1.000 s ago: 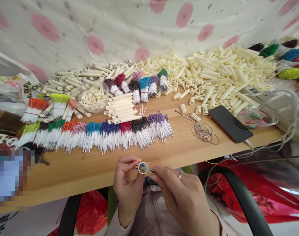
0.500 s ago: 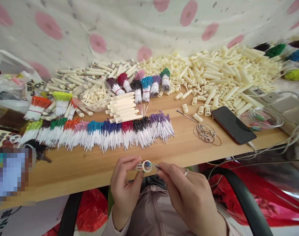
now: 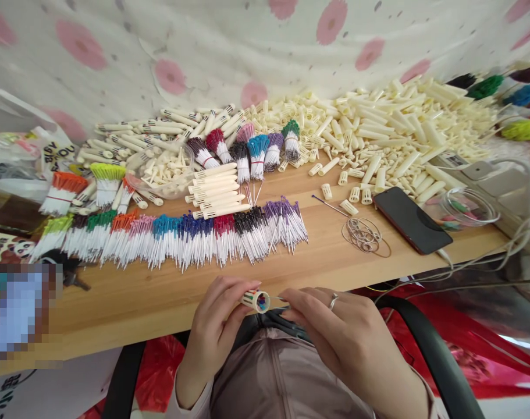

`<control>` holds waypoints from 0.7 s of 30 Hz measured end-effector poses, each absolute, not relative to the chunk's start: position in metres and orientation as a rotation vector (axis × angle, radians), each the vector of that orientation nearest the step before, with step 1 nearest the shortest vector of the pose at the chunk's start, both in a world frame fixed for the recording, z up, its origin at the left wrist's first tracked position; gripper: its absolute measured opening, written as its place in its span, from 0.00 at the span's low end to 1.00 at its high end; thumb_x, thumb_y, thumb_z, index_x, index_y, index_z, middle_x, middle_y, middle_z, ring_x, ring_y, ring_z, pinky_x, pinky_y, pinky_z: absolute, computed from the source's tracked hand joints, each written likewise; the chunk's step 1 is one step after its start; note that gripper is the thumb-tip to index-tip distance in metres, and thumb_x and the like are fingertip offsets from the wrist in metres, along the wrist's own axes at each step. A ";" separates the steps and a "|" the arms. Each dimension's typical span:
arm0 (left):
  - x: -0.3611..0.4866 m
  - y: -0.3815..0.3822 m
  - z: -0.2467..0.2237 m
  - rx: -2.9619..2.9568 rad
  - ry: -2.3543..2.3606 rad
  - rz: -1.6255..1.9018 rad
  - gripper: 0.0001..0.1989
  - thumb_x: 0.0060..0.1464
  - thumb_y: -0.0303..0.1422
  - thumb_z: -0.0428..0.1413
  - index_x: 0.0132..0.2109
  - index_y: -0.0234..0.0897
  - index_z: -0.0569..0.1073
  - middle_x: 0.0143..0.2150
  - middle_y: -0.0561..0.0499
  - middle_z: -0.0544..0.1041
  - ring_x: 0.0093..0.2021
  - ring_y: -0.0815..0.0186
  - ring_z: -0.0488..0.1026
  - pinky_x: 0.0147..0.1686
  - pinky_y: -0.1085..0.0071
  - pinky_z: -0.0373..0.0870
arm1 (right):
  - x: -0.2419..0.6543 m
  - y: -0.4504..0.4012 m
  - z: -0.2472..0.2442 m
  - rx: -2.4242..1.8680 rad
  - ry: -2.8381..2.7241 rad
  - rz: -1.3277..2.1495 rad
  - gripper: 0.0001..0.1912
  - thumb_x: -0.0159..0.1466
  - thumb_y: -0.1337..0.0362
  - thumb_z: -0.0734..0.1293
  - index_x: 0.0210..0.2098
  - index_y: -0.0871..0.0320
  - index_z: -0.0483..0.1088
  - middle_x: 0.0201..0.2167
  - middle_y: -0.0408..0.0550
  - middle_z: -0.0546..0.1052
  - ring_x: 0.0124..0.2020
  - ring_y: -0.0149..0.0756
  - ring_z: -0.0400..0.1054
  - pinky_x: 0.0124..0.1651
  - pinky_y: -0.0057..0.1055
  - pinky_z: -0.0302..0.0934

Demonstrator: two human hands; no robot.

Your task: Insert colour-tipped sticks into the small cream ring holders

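Observation:
A cream slotted pen barrel [image 3: 252, 299] is pinched between the thumb and fingers of my left hand [image 3: 221, 334]. Its round open end faces right, with blue and red refill tops showing inside and coloured strips in the side slots. My right hand [image 3: 334, 331], with a ring on one finger, is closed on thin metal tweezers [image 3: 283, 299]. Only their tip shows, just right of the barrel's opening and apart from it. Beyond my hands lies a row of white-stemmed pen refills [image 3: 195, 238] sorted by coloured tops. Behind that row, several cream pen barrels [image 3: 219, 192] are stacked.
Rubber-banded refill bundles [image 3: 258, 157] stand before a heap of cream pen parts [image 3: 378, 125]. To the right lie rubber bands [image 3: 363, 235], a phone [image 3: 412, 220] and white cables [image 3: 515, 233]. A plastic bag [image 3: 24, 151] sits at the left; chair armrests flank me.
The tweezers have come out of the barrel's open end as my right hand moved slightly right. The barrel now turns its opening more toward me, and the refill tops inside show more plainly.

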State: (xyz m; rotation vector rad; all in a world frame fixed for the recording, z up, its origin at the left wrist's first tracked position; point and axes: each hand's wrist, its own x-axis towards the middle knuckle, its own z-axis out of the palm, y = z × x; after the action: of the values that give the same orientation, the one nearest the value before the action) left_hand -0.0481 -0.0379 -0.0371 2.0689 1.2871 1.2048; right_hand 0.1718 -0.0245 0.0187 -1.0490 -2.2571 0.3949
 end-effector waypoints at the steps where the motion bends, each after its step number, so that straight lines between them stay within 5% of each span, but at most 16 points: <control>1: -0.047 -0.039 -0.040 2.047 1.301 1.254 0.13 0.66 0.27 0.56 0.54 0.42 0.77 0.45 0.45 0.82 0.44 0.61 0.80 0.43 0.68 0.77 | 0.173 -0.024 0.019 -1.060 -2.248 0.369 0.15 0.78 0.65 0.56 0.43 0.61 0.72 0.27 0.45 0.80 0.24 0.31 0.75 0.26 0.27 0.62; 8: -0.027 -0.051 -0.060 1.623 1.465 1.724 0.11 0.56 0.22 0.64 0.44 0.40 0.77 0.41 0.49 0.79 0.40 0.64 0.78 0.35 0.70 0.78 | 0.164 -0.033 0.019 -1.035 -2.145 0.358 0.13 0.78 0.65 0.57 0.41 0.59 0.71 0.24 0.43 0.80 0.20 0.30 0.74 0.24 0.27 0.61; 21: -0.016 -0.049 -0.060 1.607 1.476 1.743 0.10 0.56 0.21 0.64 0.41 0.40 0.76 0.40 0.50 0.79 0.41 0.64 0.78 0.38 0.70 0.77 | 0.155 -0.035 0.015 -1.066 -2.129 0.377 0.12 0.79 0.64 0.55 0.47 0.58 0.70 0.30 0.46 0.84 0.23 0.31 0.77 0.25 0.26 0.65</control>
State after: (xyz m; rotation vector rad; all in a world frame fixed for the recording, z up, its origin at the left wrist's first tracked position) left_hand -0.0162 -0.0490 -0.0602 1.6071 1.4761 1.7427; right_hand 0.1553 -0.0347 0.0152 -1.0659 -2.1292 0.3775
